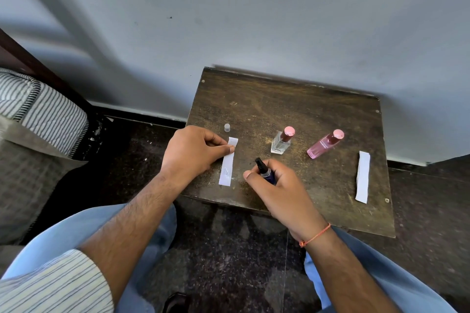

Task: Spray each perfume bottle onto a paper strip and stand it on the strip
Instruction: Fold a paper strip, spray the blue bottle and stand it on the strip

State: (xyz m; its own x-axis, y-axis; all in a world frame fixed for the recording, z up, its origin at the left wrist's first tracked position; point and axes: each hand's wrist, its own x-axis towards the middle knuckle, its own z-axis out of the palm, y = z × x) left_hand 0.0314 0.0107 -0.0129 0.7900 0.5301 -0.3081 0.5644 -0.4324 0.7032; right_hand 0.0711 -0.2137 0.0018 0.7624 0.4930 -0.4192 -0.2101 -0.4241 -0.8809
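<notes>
A small dark wooden desk [292, 109] stands against a pale wall [229, 20] on a dark speckled floor [229, 262]. The left hand [193, 151] rests at the desk's left edge, its fingers [230, 149] pinched closed on the upper part of a white paper strip [228, 162] that lies flat on the desk. Just right of the strip, the right hand [277, 185] has its fingers curled closed around a dark blue perfume bottle [267, 173], uncapped, its black spray nozzle [260, 163] tilted toward the strip; the hand hides most of the bottle's body. A small clear cap [227, 127] stands just beyond the strip's far end. Behind the right hand, a clear bottle [281, 143] with a pink cap stands upright, and to its right a pink bottle [323, 146] with a pink cap, leaning in the wide-angle view. A second paper strip [363, 176] lies alone near the desk's right edge, well apart from both hands. An orange thread [315, 235] circles the right wrist. A striped cushion [38, 107] sits at the far left, clear of the work.
</notes>
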